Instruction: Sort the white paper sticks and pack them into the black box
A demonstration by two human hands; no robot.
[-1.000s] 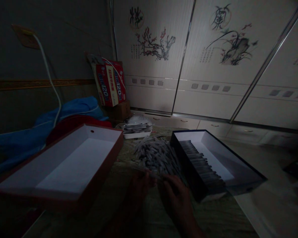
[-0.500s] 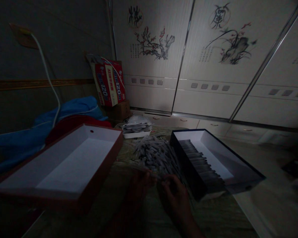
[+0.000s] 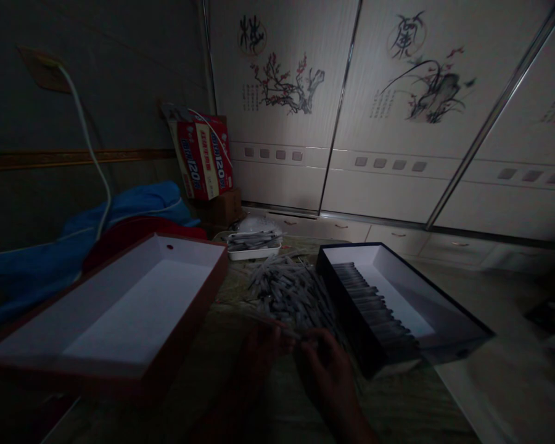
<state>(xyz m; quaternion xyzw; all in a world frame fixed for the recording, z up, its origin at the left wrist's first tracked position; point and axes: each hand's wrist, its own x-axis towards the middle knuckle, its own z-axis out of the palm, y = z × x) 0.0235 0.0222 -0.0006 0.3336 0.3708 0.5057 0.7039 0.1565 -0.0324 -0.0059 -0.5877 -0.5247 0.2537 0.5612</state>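
Observation:
In the dim head view, my left hand [image 3: 263, 346] and my right hand [image 3: 327, 365] are close together over the near side of the table. A thin, pen-like stick [image 3: 287, 332] spans between them; my left fingers are closed on it, and my right fingertips pinch its right end. Darkness hides its finer detail. Just beyond the hands lies a loose pile of short grey-white, pen-like tubes [image 3: 289, 283]. To the right, a dark box [image 3: 351, 330] with a white inside holds a row of similar slim dark sticks [image 3: 374, 302].
A red-brown box [image 3: 185, 327] with a bare white inside stands at left. Behind the pile sits a white tray [image 3: 254, 253] of more tubes. Blue cloth [image 3: 129, 206], a red carton [image 3: 206, 157] and a sliding-door wardrobe [image 3: 282, 179] lie farther back.
My hands stay in nearly the same place, with the right fingers slightly shifted at the stick's end. The view has tilted very slightly; the boxes and pile look unchanged.

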